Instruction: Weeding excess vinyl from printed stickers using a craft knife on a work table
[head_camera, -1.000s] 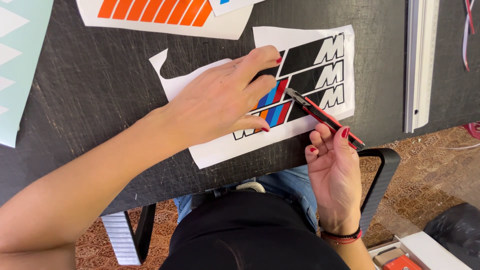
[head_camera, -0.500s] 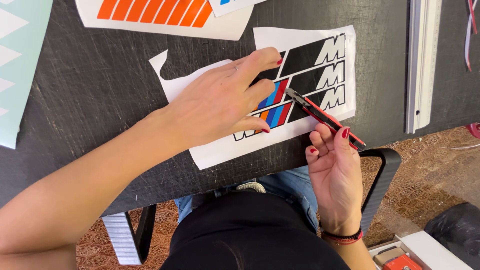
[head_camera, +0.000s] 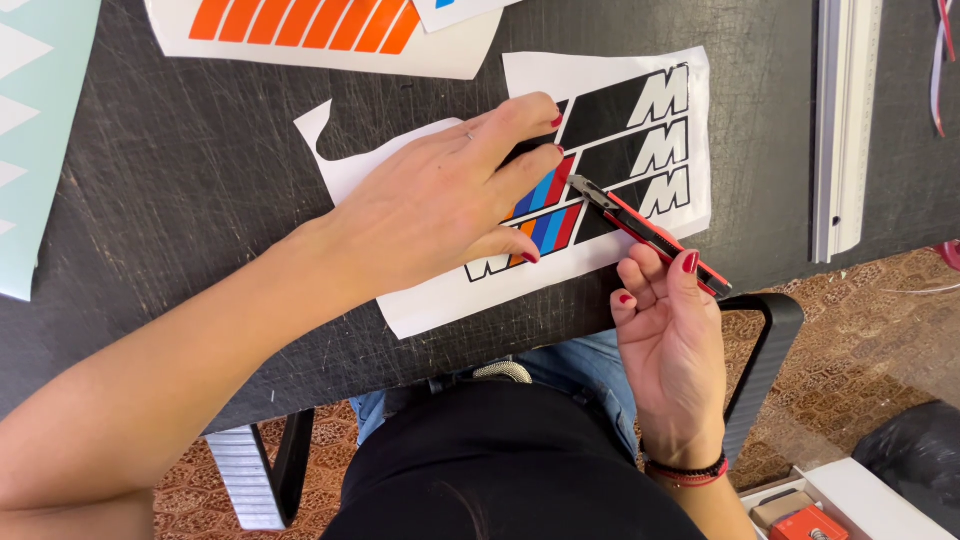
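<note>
A white sticker sheet (head_camera: 620, 75) with three black decals and blue, orange and red stripes lies on the scratched black table (head_camera: 200, 190). My left hand (head_camera: 440, 200) lies flat on the sheet, fingers spread over the striped ends of the decals. My right hand (head_camera: 670, 330) grips a red and black utility knife (head_camera: 650, 232). Its blade tip touches the sheet at the lowest decal, just right of my left fingertips.
Another white sheet with orange stripes (head_camera: 320, 30) lies at the top. A pale teal sheet (head_camera: 40, 130) covers the left edge. A long white ruler (head_camera: 840, 130) lies on the right. A black chair arm (head_camera: 770, 360) and a box with a red tool (head_camera: 810, 515) sit below.
</note>
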